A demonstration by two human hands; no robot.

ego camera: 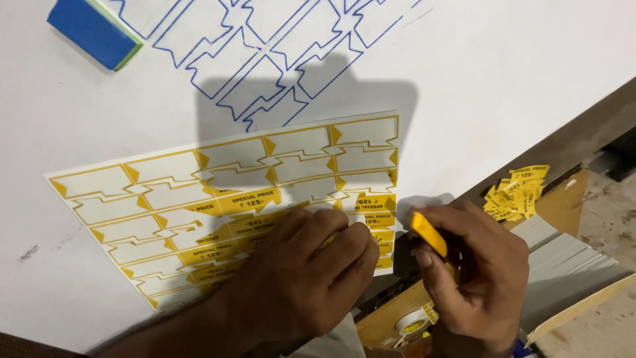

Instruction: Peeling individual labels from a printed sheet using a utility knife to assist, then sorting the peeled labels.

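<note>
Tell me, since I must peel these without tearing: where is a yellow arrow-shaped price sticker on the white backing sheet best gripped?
Probably at its pointed tip. On the yellow arrow-shaped price sticker, the narrow point should lift most easily, so come from that end, low along the white backing sheet. The left hand presses flat on the sheet, which should steady it; the right hand pinches a peeled yellow sticker.

Sticker sheet (218, 199) lies on the table (503, 73), block (93, 30) behind it.

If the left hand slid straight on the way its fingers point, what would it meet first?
The left hand points right, toward the right hand holding a yellow sticker. That sticker probably comes first, just past the sticker sheet's edge; depth is unclear.
</note>
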